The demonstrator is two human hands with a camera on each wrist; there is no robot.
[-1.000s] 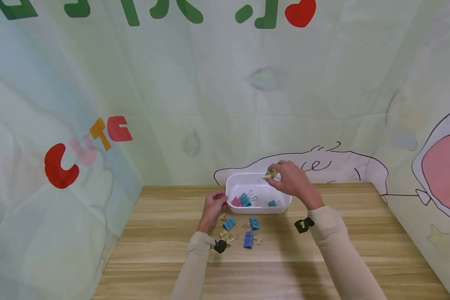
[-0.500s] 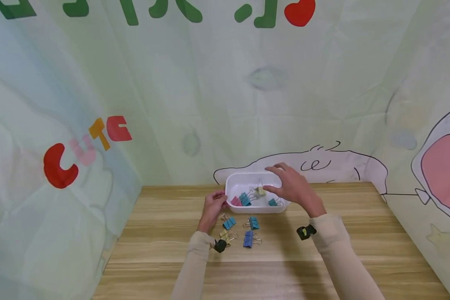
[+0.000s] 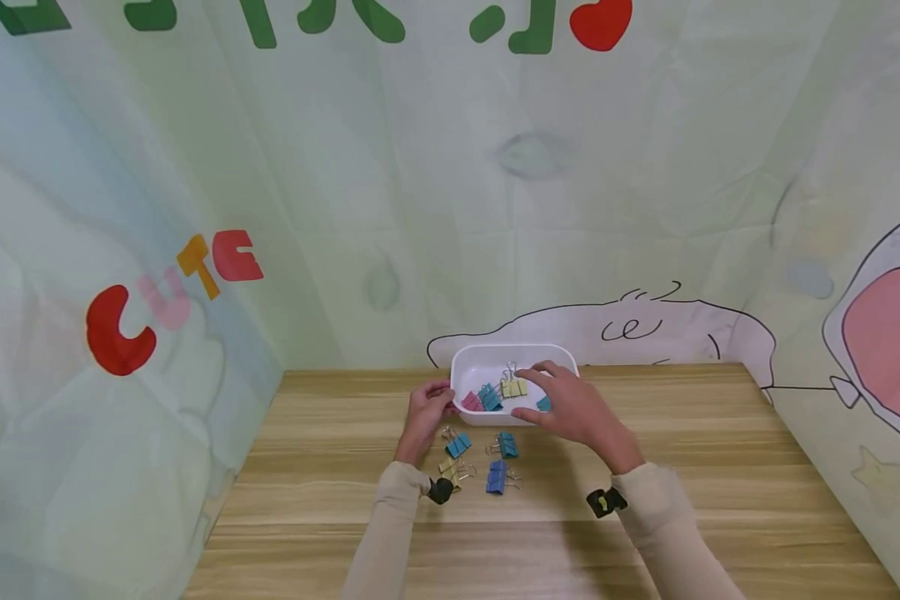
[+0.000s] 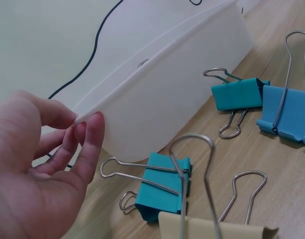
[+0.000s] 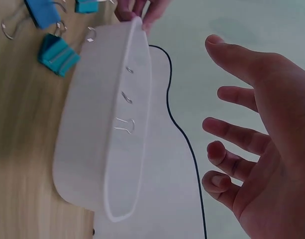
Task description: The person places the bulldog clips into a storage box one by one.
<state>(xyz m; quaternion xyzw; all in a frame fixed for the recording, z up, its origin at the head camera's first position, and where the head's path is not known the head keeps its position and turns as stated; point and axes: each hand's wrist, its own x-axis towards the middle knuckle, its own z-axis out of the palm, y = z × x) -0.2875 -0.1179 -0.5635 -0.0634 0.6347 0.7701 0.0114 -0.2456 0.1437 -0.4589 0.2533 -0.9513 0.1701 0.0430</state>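
My left hand pinches the left end of the white plastic box by its rim, thumb on top and fingers beneath. Over the box's right part hovers my right hand, its fingers spread and holding nothing. Inside the box lie a yellow binder clip, a pink one and teal ones, one of them partly hidden by the right hand. In front of the box, on the table, are teal binder clips, a blue binder clip and a pale yellow binder clip.
The wooden table runs up to a printed cloth backdrop just behind the box. More cloth hangs at the left and right sides. Each wrist wears a small black device.
My right hand has let go of the yellow binder clip, which now lies in the box. That hand has then moved lower, toward the box's front edge. The left hand has stayed put.
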